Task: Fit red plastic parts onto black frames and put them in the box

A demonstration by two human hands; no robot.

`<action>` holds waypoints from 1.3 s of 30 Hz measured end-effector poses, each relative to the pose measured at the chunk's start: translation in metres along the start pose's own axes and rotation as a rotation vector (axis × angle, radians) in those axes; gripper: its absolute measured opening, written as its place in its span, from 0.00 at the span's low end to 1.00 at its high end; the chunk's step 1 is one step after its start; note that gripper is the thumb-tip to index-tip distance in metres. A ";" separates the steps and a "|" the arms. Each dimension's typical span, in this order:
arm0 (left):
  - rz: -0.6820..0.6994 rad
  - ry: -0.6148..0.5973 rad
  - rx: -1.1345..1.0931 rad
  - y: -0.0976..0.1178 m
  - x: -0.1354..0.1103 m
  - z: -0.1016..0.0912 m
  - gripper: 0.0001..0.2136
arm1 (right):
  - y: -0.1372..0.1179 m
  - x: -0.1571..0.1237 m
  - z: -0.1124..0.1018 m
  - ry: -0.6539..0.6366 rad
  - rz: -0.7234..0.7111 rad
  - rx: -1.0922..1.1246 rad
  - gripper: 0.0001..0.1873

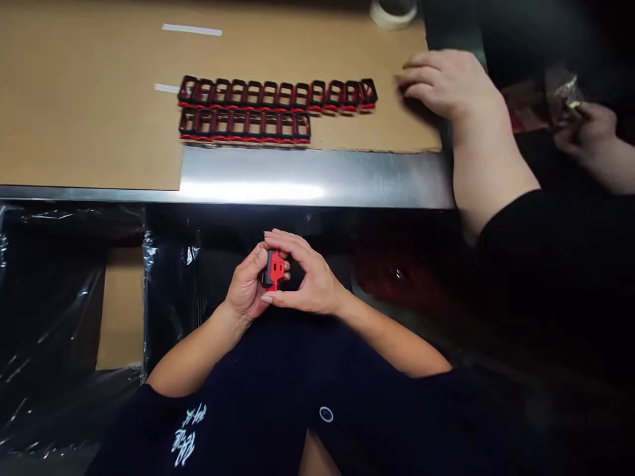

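Close to my body, my left hand and my right hand both hold a small red and black plastic part between fingers and thumbs. Its far side is partly hidden by my fingers. Beyond the steel edge, two rows of linked black frames with red bases lie on a cardboard sheet. Neither of my hands touches them.
A co-worker's hand rests on the cardboard right of the rows, and another hand holds a small packet. A tape roll sits at the far edge. Black plastic sheeting hangs below the steel table edge.
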State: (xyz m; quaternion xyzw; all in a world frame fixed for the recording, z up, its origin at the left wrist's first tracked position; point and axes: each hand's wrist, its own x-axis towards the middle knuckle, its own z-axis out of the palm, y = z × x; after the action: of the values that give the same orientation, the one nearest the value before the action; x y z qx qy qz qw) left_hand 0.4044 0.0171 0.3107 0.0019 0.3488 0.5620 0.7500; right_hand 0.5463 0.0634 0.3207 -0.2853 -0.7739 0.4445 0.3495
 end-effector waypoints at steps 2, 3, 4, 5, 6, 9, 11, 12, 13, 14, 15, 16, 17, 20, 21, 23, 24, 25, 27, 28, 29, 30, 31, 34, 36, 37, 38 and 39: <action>-0.018 -0.028 0.025 -0.002 0.001 0.004 0.21 | 0.001 -0.011 -0.004 0.041 0.047 0.026 0.45; -0.023 -0.040 0.037 -0.004 0.002 0.006 0.21 | 0.001 -0.016 -0.006 0.058 0.069 0.036 0.45; -0.029 -0.049 0.049 -0.005 0.002 0.007 0.21 | 0.001 -0.020 -0.008 0.070 0.088 0.046 0.46; -0.035 -0.058 0.061 -0.007 0.002 0.008 0.21 | 0.001 -0.023 -0.010 0.078 0.099 0.055 0.47; -0.041 -0.066 0.074 -0.008 0.002 0.009 0.21 | 0.001 -0.025 -0.012 0.081 0.102 0.065 0.47; -0.049 -0.085 0.125 -0.009 0.004 0.009 0.22 | 0.000 -0.028 -0.017 0.063 0.109 0.099 0.45; -0.053 -0.102 0.177 -0.005 0.003 0.008 0.21 | -0.001 -0.028 -0.019 0.031 0.128 0.116 0.45; -0.052 -0.107 0.207 -0.003 0.002 0.006 0.21 | -0.001 -0.028 -0.019 0.014 0.136 0.125 0.44; -0.051 -0.107 0.239 0.000 0.000 0.004 0.21 | -0.002 -0.028 -0.019 -0.001 0.138 0.133 0.44; -0.048 -0.102 0.268 0.003 -0.002 0.002 0.20 | -0.002 -0.027 -0.019 -0.015 0.133 0.139 0.45; -0.045 -0.091 0.296 0.006 -0.005 -0.001 0.20 | -0.002 -0.026 -0.019 -0.026 0.122 0.143 0.45; -0.042 -0.077 0.325 0.009 -0.008 -0.004 0.19 | -0.002 -0.025 -0.018 -0.035 0.108 0.143 0.45; -0.040 -0.064 0.358 0.011 -0.011 -0.006 0.19 | -0.002 -0.024 -0.017 -0.045 0.094 0.140 0.45; -0.002 -0.045 0.474 0.016 -0.022 -0.012 0.19 | -0.001 -0.021 -0.014 -0.081 0.065 0.124 0.43; 0.023 -0.047 0.515 0.017 -0.025 -0.013 0.19 | 0.000 -0.020 -0.013 -0.092 0.058 0.119 0.43; 0.078 -0.068 0.587 0.018 -0.029 -0.015 0.20 | 0.001 -0.018 -0.011 -0.103 0.042 0.108 0.42; 0.096 -0.082 0.615 0.019 -0.030 -0.015 0.21 | 0.001 -0.018 -0.011 -0.102 0.036 0.102 0.42; 0.100 -0.095 0.638 0.019 -0.030 -0.015 0.21 | 0.002 -0.017 -0.010 -0.100 0.029 0.095 0.42; 0.078 -0.115 0.660 0.020 -0.030 -0.015 0.22 | 0.003 -0.017 -0.010 -0.092 0.018 0.080 0.42; 0.062 -0.120 0.664 0.021 -0.029 -0.015 0.23 | 0.003 -0.017 -0.009 -0.090 0.016 0.071 0.42; 0.048 -0.123 0.667 0.021 -0.028 -0.015 0.23 | 0.003 -0.017 -0.009 -0.088 0.014 0.062 0.42; 0.039 -0.128 0.670 0.022 -0.028 -0.015 0.23 | 0.003 -0.017 -0.009 -0.087 0.013 0.051 0.42; 0.032 -0.130 0.674 0.023 -0.027 -0.015 0.23 | 0.003 -0.017 -0.009 -0.084 0.011 0.040 0.42; 0.004 -0.130 0.672 0.024 -0.025 -0.014 0.22 | 0.002 -0.016 -0.011 -0.074 0.001 0.014 0.41; -0.017 -0.133 0.642 0.024 -0.024 -0.013 0.22 | -0.001 -0.016 -0.013 -0.077 0.021 0.027 0.43; -0.017 -0.136 0.623 0.024 -0.024 -0.013 0.21 | -0.002 -0.016 -0.015 -0.069 0.053 0.053 0.43; -0.007 -0.137 0.609 0.025 -0.024 -0.013 0.21 | -0.004 -0.016 -0.018 -0.045 0.105 0.091 0.41; 0.013 -0.135 0.604 0.025 -0.024 -0.013 0.21 | -0.006 -0.016 -0.020 -0.010 0.171 0.135 0.36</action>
State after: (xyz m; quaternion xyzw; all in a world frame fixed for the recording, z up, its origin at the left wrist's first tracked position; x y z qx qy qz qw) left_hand 0.3738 0.0011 0.3233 0.2644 0.4493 0.4365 0.7333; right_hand 0.5707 0.0589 0.3286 -0.3237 -0.7167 0.5254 0.3248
